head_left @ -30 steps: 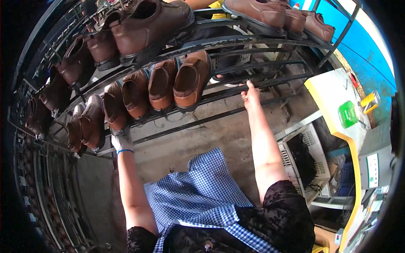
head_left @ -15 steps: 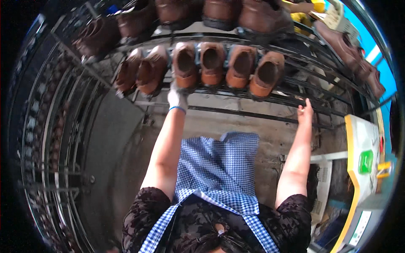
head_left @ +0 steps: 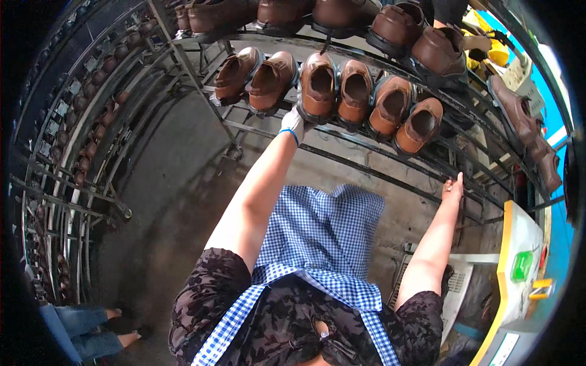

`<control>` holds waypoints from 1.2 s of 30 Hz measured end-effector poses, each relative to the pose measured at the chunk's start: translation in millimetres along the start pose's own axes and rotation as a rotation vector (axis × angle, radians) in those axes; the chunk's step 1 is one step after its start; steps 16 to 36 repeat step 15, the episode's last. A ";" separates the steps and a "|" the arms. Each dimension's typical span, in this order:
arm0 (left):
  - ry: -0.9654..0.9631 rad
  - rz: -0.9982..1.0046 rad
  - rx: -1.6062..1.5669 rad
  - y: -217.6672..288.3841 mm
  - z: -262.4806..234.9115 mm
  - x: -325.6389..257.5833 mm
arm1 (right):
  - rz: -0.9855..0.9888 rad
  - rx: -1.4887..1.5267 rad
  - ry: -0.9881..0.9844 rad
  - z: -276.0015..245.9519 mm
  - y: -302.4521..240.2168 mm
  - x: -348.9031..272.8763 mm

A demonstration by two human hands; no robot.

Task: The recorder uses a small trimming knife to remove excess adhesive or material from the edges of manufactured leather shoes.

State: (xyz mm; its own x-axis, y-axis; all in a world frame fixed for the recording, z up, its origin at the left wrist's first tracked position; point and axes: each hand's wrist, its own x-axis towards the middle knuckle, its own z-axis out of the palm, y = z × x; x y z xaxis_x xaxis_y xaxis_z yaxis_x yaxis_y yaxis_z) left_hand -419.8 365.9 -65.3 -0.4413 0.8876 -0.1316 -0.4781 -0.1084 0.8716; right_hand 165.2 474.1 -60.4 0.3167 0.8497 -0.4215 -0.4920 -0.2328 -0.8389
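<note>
My left hand (head_left: 294,124), in a white glove with a blue band at the wrist, is closed at the front bar of a black metal shoe rack (head_left: 366,168), just below a brown shoe (head_left: 318,88). The shoe hides part of its fingers. Farther right, my bare right hand (head_left: 452,187) is closed at the rack's lower bar, a ring on one finger. Between and above my hands, several two-tone brown shoes stand in a row, among them a tan shoe (head_left: 419,126) at the right end. Darker brown shoes (head_left: 397,29) line the tier above.
Long racks of shoes (head_left: 91,149) curve along the left. A person's legs (head_left: 91,329) show at the lower left, on the grey floor (head_left: 152,244). At right stands a white and yellow machine (head_left: 519,256) with a green label, near a pale plastic crate (head_left: 455,290).
The rack and its shoes have shifted right in view and now slant more, with both my hands still at its bars. Another person's legs have come into view at the lower left.
</note>
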 end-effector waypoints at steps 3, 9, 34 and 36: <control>0.085 -0.127 -0.150 6.4 4.3 -12.5 | 0.009 0.003 0.014 -4.5 5.3 -4.8; 0.136 -0.218 -0.192 20.6 5.4 -18.5 | -0.015 0.043 0.055 -2.3 9.8 -14.0; 0.376 0.383 0.406 38.9 2.9 -83.1 | -0.032 0.030 0.060 6.7 3.4 -15.7; 0.376 0.383 0.406 38.9 2.9 -83.1 | -0.032 0.030 0.060 6.7 3.4 -15.7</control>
